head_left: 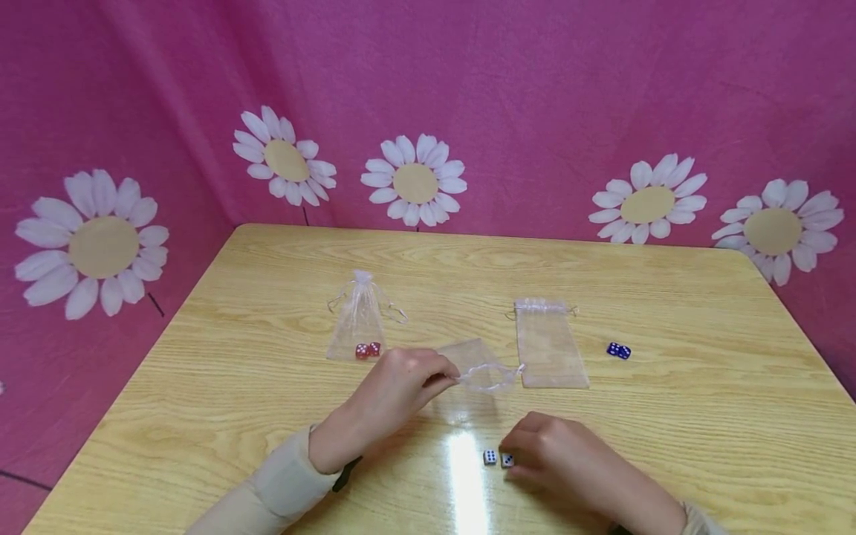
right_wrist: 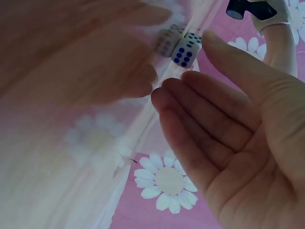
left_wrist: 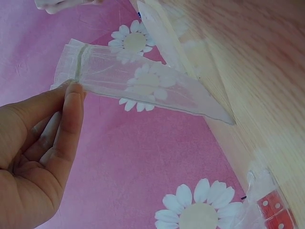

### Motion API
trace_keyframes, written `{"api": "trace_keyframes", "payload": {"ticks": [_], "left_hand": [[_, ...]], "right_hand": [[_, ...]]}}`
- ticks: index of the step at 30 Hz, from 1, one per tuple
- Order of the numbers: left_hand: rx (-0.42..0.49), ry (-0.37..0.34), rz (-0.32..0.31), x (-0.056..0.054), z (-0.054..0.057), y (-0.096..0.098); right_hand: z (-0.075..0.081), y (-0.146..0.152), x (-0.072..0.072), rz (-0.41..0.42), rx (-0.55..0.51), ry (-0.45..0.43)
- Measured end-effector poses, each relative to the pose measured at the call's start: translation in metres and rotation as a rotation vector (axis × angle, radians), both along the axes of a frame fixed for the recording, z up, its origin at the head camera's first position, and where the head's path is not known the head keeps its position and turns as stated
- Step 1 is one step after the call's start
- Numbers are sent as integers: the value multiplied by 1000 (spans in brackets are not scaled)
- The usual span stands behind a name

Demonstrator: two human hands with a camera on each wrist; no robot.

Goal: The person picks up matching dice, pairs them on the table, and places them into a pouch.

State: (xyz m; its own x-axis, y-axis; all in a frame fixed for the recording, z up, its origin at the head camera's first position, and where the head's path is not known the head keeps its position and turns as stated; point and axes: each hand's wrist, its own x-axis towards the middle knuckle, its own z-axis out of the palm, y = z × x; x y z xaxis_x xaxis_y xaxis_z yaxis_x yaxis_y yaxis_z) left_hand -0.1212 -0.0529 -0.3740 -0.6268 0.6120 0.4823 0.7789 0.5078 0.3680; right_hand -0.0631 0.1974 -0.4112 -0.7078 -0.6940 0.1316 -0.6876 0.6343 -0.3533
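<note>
My left hand [head_left: 406,383] pinches the mouth of a sheer white drawstring bag [head_left: 471,351] between thumb and fingertips. In the left wrist view this bag [left_wrist: 128,74] stretches away from the fingers [left_wrist: 71,105], its far end close to the tabletop. Two white dice with dark pips lie side by side near the front. My right hand [head_left: 568,461] is at the right white die [head_left: 508,460], with thumb and fingertips around it, while the left white die [head_left: 490,457] sits just beyond. The right wrist view shows the fingers loosely bent and the palm bare, with a white die [right_wrist: 185,51] near the thumb tip.
Behind my left hand, another sheer bag [head_left: 360,316], gathered at the top, has two red dice [head_left: 368,350] at its bottom. A third sheer bag [head_left: 552,349] lies flat at right, with two blue dice [head_left: 618,350] beyond it. A pink flowered cloth [head_left: 521,111] hangs behind the wooden table [head_left: 221,312].
</note>
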Motion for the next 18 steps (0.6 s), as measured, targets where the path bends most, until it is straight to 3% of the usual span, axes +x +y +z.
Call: {"api": "trace_keyframes", "payload": {"ticks": [10,18], "left_hand": [[-1,4,-5,1,1,0],[-5,2,2,1,1,1]], "right_hand": [[-4,-5,3,41,53,195],[-6,-8,2,42,86,245]]}}
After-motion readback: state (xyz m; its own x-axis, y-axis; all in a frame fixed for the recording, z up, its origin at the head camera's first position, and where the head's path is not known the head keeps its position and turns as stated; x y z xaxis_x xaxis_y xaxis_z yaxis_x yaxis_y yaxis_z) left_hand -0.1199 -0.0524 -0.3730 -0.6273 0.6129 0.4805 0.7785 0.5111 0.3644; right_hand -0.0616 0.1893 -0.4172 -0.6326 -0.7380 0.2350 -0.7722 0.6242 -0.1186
